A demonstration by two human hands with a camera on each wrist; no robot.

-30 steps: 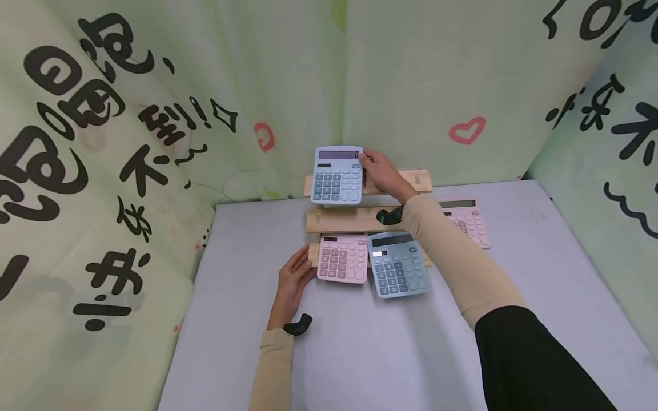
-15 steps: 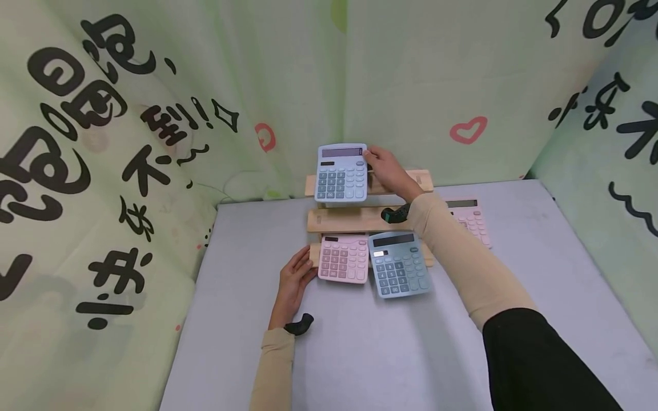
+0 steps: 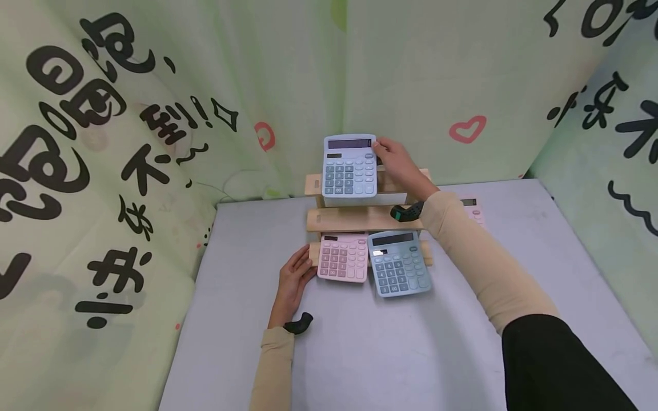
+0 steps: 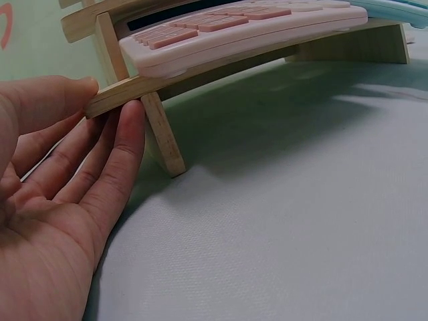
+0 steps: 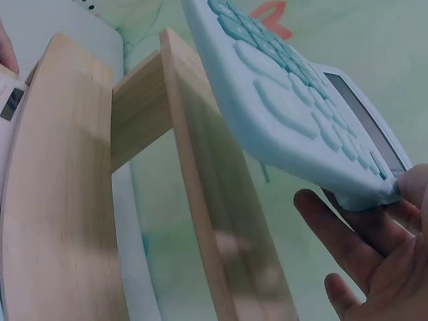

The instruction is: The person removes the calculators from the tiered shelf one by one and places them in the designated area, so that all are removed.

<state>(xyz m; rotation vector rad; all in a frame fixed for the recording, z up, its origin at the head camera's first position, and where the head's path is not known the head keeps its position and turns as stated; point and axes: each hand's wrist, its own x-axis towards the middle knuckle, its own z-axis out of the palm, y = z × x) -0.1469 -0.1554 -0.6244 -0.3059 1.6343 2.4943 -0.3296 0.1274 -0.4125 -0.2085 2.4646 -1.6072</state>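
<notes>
My right hand [image 3: 401, 165] pinches the upper right corner of a pale blue calculator [image 3: 349, 166], its thumb on the front face. The right wrist view shows the calculator [image 5: 287, 100] raised off the top step of a wooden tiered stand [image 3: 354, 219]. My left hand [image 3: 292, 282] holds the left end of the bottom step. In the left wrist view the thumb of this hand [image 4: 60, 174] lies on the wood and the fingers are below it. A pink calculator [image 3: 343, 258] and a blue calculator [image 3: 400, 264] lean side by side on the bottom step.
Another pink calculator [image 3: 473, 211], partly hidden by the right sleeve, lies right of the stand. The stand is near the back edge of a white-covered table [image 3: 360, 348]. Printed green curtains [image 3: 401, 68] hang behind and at both sides.
The pale blue calculator has moved up and to the right with my right hand, showing more of the top step's left end. The left hand stays in place.
</notes>
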